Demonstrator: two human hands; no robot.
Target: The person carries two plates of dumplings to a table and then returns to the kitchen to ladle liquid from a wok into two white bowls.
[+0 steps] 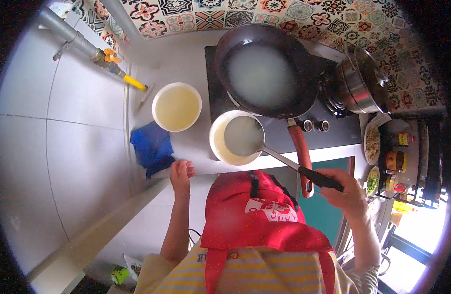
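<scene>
My right hand [343, 193] grips the black handle of a metal ladle [280, 158]. The ladle's bowl, full of cloudy liquid, is over or in a white bowl [217, 154]; I cannot tell whether it touches the pale yellow contents. Behind that bowl, a dark wok [231, 99] with whitish cloudy liquid [262, 75] sits on the stove, its reddish-brown handle towards me. My left hand [180, 174] rests at the counter's front edge, fingers loosely curled and holding nothing visible. Just beyond it lies a blue cloth [151, 145]. Another white bowl [155, 110] of pale yellow liquid stands left of the first.
A lidded steel pot [357, 81] stands at the right of the black gas hob [335, 132]. Plates of food [372, 143] and jars [395, 161] line the right side. A gas pipe with an orange valve [111, 56] runs along the left wall.
</scene>
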